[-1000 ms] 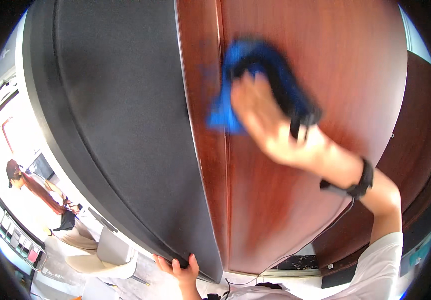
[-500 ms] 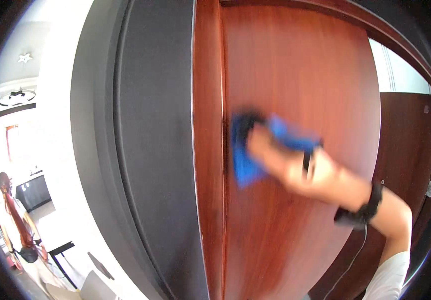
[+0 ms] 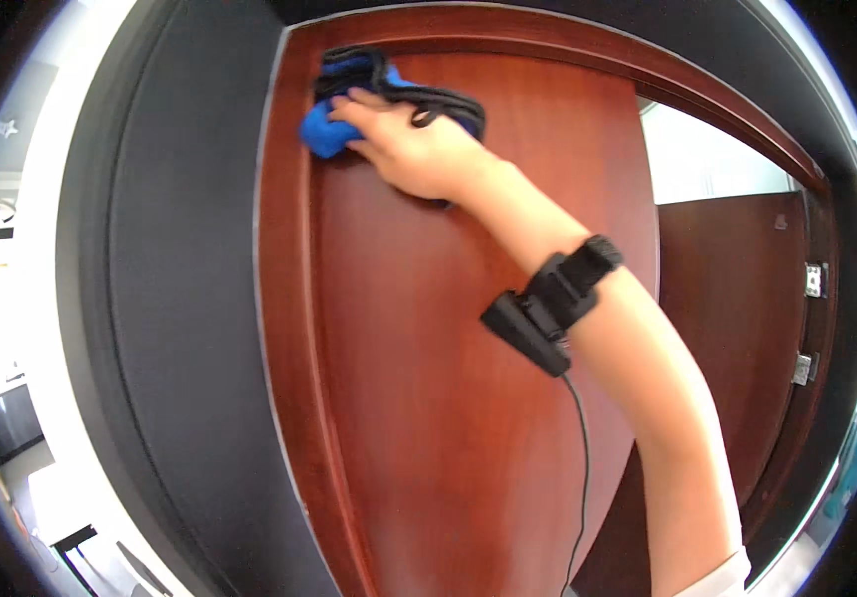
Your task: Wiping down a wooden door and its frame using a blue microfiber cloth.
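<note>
My right hand (image 3: 410, 151) reaches up to the top left corner of a reddish-brown wooden door (image 3: 458, 338). Its fingers are bent over a blue cloth with black edging (image 3: 325, 132), pressing it against the door beside the wooden frame (image 3: 287, 298). Part of the cloth is bunched above the fingers, and a dark fold shows behind the knuckles. A black strapped device (image 3: 538, 316) sits on my right forearm, with a thin cable (image 3: 584, 468) hanging down across the door. My left hand is out of view.
Dark grey panelling (image 3: 190, 298) runs along the left of the frame. At the right, a darker brown door panel (image 3: 727, 328) has metal fittings (image 3: 803, 368) at its edge. A bright room with a black-edged table (image 3: 75, 538) lies at the far left.
My right hand has carried the cloth from mid-height up to the door's top left corner. The view has shifted up and right; the other person at the left is out of sight.
</note>
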`<state>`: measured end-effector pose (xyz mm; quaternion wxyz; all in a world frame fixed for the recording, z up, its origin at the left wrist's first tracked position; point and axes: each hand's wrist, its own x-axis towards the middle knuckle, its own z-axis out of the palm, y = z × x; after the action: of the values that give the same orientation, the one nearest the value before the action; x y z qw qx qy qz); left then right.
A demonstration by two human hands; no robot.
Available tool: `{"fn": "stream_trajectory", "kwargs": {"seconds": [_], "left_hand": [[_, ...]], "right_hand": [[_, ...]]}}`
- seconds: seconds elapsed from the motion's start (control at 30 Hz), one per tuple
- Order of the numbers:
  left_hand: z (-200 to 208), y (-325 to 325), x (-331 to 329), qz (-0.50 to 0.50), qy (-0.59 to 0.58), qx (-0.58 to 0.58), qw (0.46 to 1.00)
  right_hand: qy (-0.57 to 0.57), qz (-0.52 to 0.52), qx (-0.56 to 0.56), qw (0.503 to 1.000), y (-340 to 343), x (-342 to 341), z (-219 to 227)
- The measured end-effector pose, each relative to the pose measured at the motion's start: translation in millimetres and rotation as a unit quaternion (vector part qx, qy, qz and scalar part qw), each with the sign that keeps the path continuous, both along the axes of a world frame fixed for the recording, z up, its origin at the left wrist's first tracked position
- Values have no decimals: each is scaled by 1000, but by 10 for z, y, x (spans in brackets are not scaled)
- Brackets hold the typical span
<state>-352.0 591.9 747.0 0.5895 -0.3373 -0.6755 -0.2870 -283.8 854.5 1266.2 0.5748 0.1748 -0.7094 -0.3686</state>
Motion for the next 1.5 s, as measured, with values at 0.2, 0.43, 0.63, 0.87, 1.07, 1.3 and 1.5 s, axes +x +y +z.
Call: {"fn": "stream_trajectory", "kwargs": {"seconds": [0.2,0.43,0.63,0.87,1.07,1.3,1.5], "left_hand": [[296,-4,166,-6,4,2,1000],[346,-8,422,-22,-62,59,996],[443,65,674,-34,-138,169,975],[537,143,745,-38,-121,137,982],[583,155,703,-37,-103,125,986],[601,78,722,-37,-133,136,981],[695,7,720,-41,-147,135,979]], "right_hand": [[60,-91,-197,974,201,876,252],[316,-50,-215,923,779,1719,158],[153,-46,-9,987,325,787,419],[88,23,-77,993,-126,54,626],[1,40,-104,994,-133,297,602],[-297,46,-59,952,-200,469,-628],[-230,38,77,969,-206,467,-844]]}}
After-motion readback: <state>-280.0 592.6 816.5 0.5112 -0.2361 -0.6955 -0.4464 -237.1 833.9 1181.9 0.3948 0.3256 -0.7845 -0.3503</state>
